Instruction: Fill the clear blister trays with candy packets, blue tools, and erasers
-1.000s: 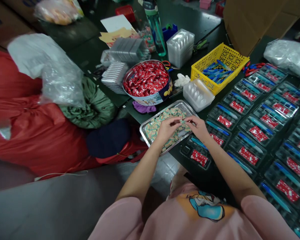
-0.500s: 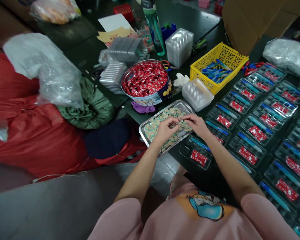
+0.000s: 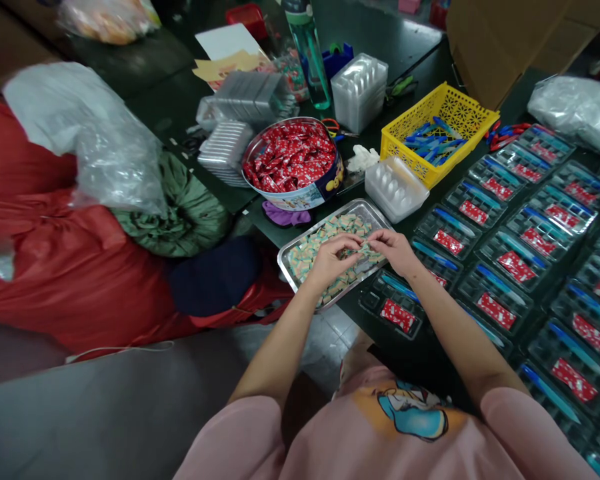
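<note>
A metal tray (image 3: 291,280) at the table's near edge holds many small tan-and-green pieces (image 3: 310,250). Over its right half, my left hand (image 3: 336,259) has its thumb and fingers pinched together. My right hand (image 3: 394,250) faces it, fingertips also closed, close to the left fingertips. Whatever lies between the fingertips is too small to make out against the pieces below. Just right of my right forearm, a clear blister tray (image 3: 393,303) carries a blue pen and a red patterned packet.
Behind the metal tray stand a round tin (image 3: 300,199) of red packets, a clear plastic stack (image 3: 396,190) and a yellow basket (image 3: 433,177) of blue pens. Rows of filled blister trays (image 3: 515,263) cover the right side. Red sacks (image 3: 80,267) bulge at left.
My right hand's fingertips have shifted slightly, with the fingers a little more curled. My left hand stays nearly in place over the tray.
</note>
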Tool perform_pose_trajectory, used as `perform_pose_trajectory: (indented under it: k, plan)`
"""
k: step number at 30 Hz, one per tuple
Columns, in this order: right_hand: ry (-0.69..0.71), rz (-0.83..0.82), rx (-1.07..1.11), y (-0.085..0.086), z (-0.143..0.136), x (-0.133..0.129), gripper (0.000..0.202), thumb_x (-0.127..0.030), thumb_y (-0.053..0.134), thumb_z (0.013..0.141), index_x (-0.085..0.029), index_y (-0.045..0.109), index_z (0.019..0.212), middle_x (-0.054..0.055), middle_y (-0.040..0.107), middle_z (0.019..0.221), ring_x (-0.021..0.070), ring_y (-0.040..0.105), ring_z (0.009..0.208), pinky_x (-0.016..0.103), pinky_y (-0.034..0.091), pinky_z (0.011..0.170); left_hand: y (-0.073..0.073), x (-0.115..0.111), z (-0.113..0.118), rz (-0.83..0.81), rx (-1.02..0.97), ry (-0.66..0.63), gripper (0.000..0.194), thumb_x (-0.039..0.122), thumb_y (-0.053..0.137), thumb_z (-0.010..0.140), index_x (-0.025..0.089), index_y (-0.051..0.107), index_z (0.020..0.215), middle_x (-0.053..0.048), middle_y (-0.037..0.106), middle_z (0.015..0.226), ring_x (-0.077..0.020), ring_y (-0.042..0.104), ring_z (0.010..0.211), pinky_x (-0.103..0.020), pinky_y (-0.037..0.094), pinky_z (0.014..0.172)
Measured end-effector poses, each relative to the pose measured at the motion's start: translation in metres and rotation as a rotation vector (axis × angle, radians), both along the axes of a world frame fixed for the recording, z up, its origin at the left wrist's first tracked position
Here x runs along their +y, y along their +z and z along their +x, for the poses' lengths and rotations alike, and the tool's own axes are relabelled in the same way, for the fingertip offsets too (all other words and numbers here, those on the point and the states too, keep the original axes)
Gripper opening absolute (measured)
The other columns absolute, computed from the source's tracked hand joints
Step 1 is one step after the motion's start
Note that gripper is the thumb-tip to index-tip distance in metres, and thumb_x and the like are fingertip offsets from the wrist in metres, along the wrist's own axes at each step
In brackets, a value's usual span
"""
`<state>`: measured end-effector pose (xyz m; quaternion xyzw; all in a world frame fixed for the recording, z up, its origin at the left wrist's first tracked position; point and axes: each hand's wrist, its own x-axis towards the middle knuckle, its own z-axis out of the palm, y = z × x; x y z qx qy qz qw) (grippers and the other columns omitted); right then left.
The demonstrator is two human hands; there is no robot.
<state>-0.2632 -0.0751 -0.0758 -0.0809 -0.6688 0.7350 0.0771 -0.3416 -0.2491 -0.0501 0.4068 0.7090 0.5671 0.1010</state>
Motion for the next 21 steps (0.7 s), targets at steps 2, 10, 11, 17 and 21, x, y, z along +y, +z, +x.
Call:
perform_pose_trajectory:
  k: [2,10,11,17,21]
  plan:
    - [-0.066,0.009,0.007,0.002,0.001,0.000,0.022,-0.039,0.067,0.077,-0.018,0.067,0.085,-0.002,0.062,0.074,0.0114,0.054,0.068,0.025,0.044,0.068,0.000,0.001,0.001,0.000,-0.015,-0.015,0.007,0.023,0.069,0.078,0.018,0.064,0.078,-0.008,0.068,0.099,-0.0183,0.063,0.095,-0.036,0.048,0.088]
    - [-0.031,0.137,0.069,0.013,0.004,-0.001,0.018,-0.035,0.066,0.077,-0.018,0.069,0.083,0.000,0.066,0.078,0.0140,0.059,0.074,0.028,0.046,0.073,-0.005,0.007,0.002,0.028,-0.250,-0.010,0.013,0.027,0.072,0.074,0.017,0.063,0.077,-0.008,0.068,0.098,-0.0171,0.063,0.091,-0.031,0.050,0.079]
    - [-0.028,0.144,0.069,0.014,0.004,-0.001,0.018,-0.035,0.065,0.077,-0.018,0.069,0.083,0.000,0.067,0.078,0.0143,0.059,0.074,0.029,0.047,0.074,-0.006,0.007,0.002,0.034,-0.278,-0.005,0.015,0.028,0.073,0.073,0.018,0.063,0.077,-0.007,0.068,0.096,-0.0170,0.064,0.090,-0.031,0.050,0.079]
    - [0.009,0.172,0.069,0.019,0.010,-0.002,0.021,-0.036,0.059,0.084,-0.019,0.070,0.091,0.002,0.070,0.088,0.0166,0.063,0.083,0.031,0.050,0.080,-0.007,0.007,0.006,0.038,-0.389,0.081,0.021,0.033,0.075,0.069,0.018,0.063,0.075,-0.004,0.069,0.084,-0.0154,0.064,0.079,-0.030,0.050,0.075]
    - [0.017,0.186,0.133,0.017,0.014,-0.003,0.032,-0.039,0.061,0.085,-0.024,0.067,0.113,0.004,0.069,0.104,0.0175,0.063,0.092,0.032,0.050,0.082,-0.009,0.008,0.008,0.052,-0.407,0.149,0.022,0.031,0.076,0.067,0.018,0.063,0.080,0.001,0.063,0.071,-0.0106,0.058,0.064,-0.023,0.047,0.062]
